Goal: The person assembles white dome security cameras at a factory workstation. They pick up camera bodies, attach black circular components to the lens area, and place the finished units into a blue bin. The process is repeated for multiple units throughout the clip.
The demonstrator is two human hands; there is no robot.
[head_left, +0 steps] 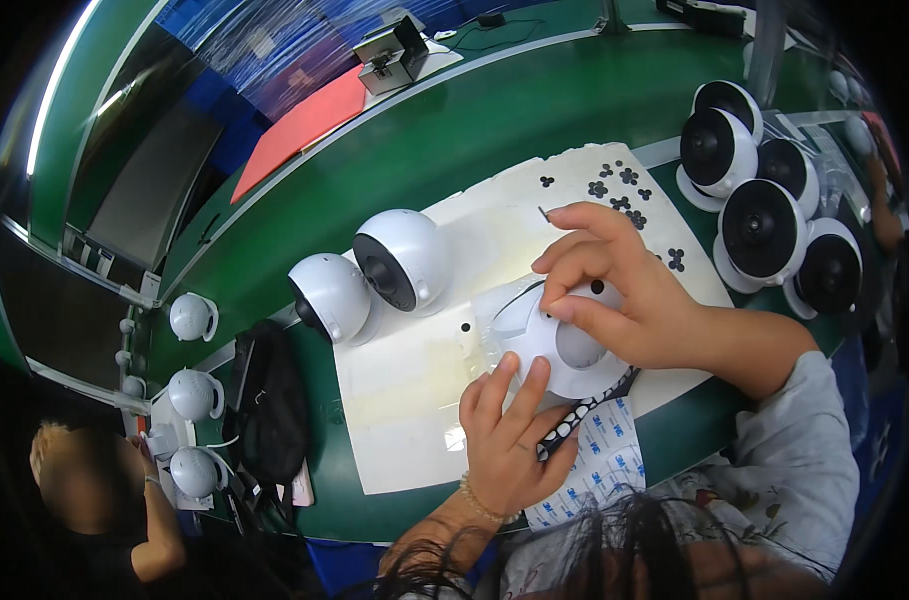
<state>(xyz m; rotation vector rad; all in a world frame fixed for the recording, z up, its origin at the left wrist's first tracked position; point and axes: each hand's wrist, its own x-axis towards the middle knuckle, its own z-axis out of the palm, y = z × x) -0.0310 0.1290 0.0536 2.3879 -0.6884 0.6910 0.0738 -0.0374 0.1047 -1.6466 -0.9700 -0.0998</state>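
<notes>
A white dome-shaped camera [559, 372] lies on the board with its round grey-white base [578, 343] facing up. My left hand [509, 440] rests extended, spread fingertips on its near left side. A black strip with white oval spots [562, 430] runs beside that hand's thumb side. Above the base, my right hand [624, 290] pinches thumb and a finger together, index finger raised; whatever is between them is too small to make out. A small black dot [597, 287] shows near the base's far edge. Clear plastic film [489, 318] lies beside the camera.
Two white cameras [404, 262] [331, 297] stand on the cream board [394, 420]. Several more cameras [762, 228] crowd the right. Black clover-shaped pads [627, 176] lie at the board's far right. A printed backing sheet [604, 455] lies near me. A co-worker [94, 480] sits left, beside a black bag [269, 405].
</notes>
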